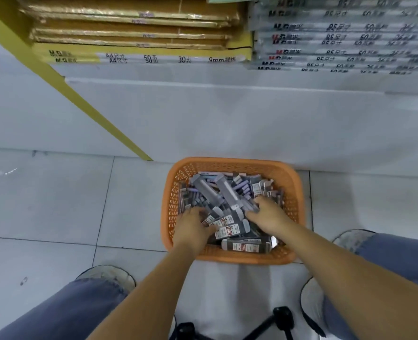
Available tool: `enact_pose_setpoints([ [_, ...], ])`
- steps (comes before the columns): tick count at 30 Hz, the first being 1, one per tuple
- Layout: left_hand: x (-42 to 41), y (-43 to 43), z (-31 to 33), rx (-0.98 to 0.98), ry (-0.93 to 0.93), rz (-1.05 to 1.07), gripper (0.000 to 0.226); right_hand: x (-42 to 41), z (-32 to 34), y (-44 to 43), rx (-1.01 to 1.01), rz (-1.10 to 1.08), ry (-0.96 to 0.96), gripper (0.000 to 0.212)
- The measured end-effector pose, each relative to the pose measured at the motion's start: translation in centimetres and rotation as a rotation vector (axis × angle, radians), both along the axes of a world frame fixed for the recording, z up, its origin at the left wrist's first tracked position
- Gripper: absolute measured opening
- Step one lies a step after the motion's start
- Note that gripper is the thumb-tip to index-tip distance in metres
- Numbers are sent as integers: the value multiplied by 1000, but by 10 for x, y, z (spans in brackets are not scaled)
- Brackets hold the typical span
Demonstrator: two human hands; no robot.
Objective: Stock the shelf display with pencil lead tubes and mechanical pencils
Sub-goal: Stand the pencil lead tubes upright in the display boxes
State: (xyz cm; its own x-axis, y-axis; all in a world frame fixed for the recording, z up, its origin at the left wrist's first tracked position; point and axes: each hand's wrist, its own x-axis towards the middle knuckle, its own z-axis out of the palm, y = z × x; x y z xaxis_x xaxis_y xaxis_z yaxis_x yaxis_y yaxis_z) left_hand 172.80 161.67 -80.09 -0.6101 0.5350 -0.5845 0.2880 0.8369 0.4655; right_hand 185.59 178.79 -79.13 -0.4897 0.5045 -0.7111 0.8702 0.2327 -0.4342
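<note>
Two hands (left (193, 225), right (268, 214)), inside basket rim (232, 161)

One basket (232, 161), one left hand (192, 227), one right hand (268, 214), two grey boxes (204, 190) (229, 192), many packets (246, 246).

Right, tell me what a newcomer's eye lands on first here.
The orange basket on the floor tiles, centre, heaped with grey pencil lead packs. Both hands are in it, the left hand at its near-left, the right hand toward its right.
</note>
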Motion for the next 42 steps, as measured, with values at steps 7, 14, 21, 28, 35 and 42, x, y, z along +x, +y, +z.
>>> enact_pose_setpoints([
  [7,0,-4,5,70,-184,102,15,28,5,11,-119,-260,75,45],
  [14,-4,-2,39,234,-443,467,18,34,40,9,-98,-448,270,35],
  [21,0,25,128,678,-864,619,26,6,135,-4,-192,-525,650,23],
  [28,0,33,239,956,-877,456,34,-14,246,-29,-326,-415,936,28],
  [35,5,36,331,1149,-755,369,67,-31,340,-36,-305,-303,1129,29],
  [42,-15,45,388,1243,-629,247,39,-46,399,-22,-207,-128,1177,28],
])
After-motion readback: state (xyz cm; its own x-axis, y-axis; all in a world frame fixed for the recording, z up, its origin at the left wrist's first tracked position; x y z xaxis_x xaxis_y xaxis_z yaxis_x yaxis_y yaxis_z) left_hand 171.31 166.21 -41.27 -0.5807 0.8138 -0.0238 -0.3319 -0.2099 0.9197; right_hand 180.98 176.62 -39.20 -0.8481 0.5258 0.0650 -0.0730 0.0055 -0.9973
